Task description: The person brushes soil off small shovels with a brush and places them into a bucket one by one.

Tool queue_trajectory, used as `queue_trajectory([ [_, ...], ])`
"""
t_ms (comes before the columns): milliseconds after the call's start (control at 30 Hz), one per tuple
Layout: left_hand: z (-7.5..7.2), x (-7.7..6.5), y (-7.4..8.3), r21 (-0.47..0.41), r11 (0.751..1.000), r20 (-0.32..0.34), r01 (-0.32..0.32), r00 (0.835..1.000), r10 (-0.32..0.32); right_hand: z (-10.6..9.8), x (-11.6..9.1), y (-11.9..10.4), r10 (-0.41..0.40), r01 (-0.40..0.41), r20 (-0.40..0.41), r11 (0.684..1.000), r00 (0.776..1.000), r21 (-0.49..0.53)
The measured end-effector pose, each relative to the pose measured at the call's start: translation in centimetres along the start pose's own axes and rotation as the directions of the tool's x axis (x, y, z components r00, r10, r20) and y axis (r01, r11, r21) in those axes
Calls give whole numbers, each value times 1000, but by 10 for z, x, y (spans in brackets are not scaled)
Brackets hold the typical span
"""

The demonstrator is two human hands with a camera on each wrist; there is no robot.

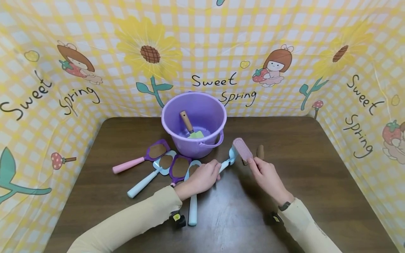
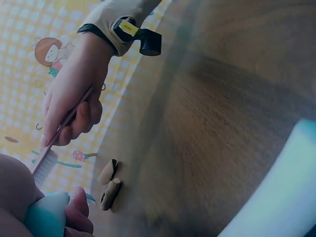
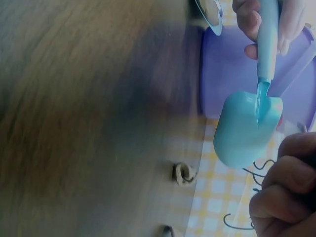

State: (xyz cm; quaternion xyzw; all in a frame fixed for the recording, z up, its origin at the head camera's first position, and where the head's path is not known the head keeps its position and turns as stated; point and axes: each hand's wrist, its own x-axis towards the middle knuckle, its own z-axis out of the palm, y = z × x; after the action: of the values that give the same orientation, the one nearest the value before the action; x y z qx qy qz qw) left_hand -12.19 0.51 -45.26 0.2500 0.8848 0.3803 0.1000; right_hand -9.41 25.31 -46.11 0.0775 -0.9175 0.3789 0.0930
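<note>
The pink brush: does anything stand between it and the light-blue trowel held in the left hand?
Nothing visible does. In the head view, the pink brush, in the right hand, appears directly beside the light-blue trowel; whether they touch is unclear. The purple bucket stands to the left, not between them.

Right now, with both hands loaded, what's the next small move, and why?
Probably stroke the pink brush lightly across the blade of the held blue shovel. The right hand grips the brush with its head right by that blade in the head view, and the left hand holds the shovel's handle. Whether they already touch is hard to tell.
</note>
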Motion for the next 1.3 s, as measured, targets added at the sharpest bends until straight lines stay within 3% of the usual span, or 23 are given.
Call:
queue_trajectory([
  [200, -1, 1, -3, -128, 991, 35, 33, 999, -28, 9, 1, -2, -71, 71, 84, 997, 994, 6],
  [433, -2, 2, -7, -222, 973, 61, 54, 997, -41, 14, 3, -1, -42, 46, 164, 999, 986, -18],
  [800, -2, -2, -6, -118, 992, 43, 44, 998, -39, 8, 9, 8, 142, -132, 111, 987, 984, -94],
  [967, -1, -2, -5, -24, 999, 20, 24, 1000, -23, 8, 6, 2, 58, -60, 207, 998, 977, 3],
  [1100, 2, -3, -6, 48, 999, 5, -4, 1000, 3, 10, 7, 1, 10, -8, 231, 1000, 973, -11],
  [1300, 4, -5, -7, 79, 997, 4, -7, 1000, 7, 7, 11, 10, 188, -173, 186, 980, 964, -94],
])
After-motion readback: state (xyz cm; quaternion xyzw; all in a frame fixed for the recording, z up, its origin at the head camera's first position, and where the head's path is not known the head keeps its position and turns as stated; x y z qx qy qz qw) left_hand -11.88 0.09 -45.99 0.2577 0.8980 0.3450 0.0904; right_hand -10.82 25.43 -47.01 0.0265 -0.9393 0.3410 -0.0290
